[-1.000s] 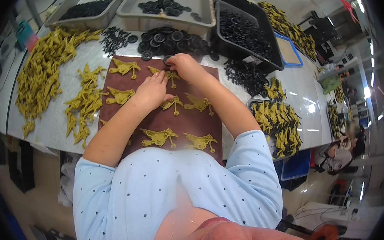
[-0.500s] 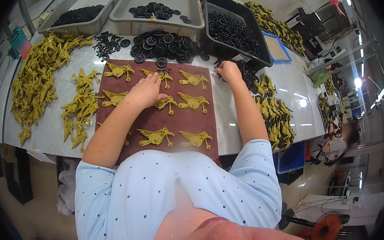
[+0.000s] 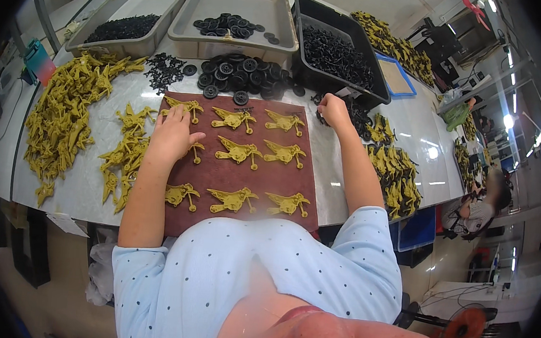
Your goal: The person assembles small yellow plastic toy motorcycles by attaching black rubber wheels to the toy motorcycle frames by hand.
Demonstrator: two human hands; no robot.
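Note:
Rows of yellow plastic parts (image 3: 235,200), flat and shaped like toy motorbike frame halves, lie on a dark red mat (image 3: 207,171). My left hand (image 3: 171,137) rests with fingers stretched out over the yellow parts at the mat's left side, partly covering them. A thin black piece lies at the upper edge of the top middle yellow part (image 3: 233,119). Just past the mat's top right corner, my right hand (image 3: 335,112) is closed in a pinch beside a pile of small black parts (image 3: 360,122). Whatever its fingertips hold is too small to make out.
Black toy wheels (image 3: 246,72) are heaped behind the mat. Two grey bins (image 3: 229,50) and a black bin (image 3: 335,77) stand along the back. Yellow parts (image 3: 64,121) pile up at left; yellow-and-black ones (image 3: 393,179) lie at right. A person (image 3: 480,208) sits farther right.
My left hand has moved left, from the top middle yellow part to the left column. My right hand stays by the small black parts. The whole view has shifted slightly.

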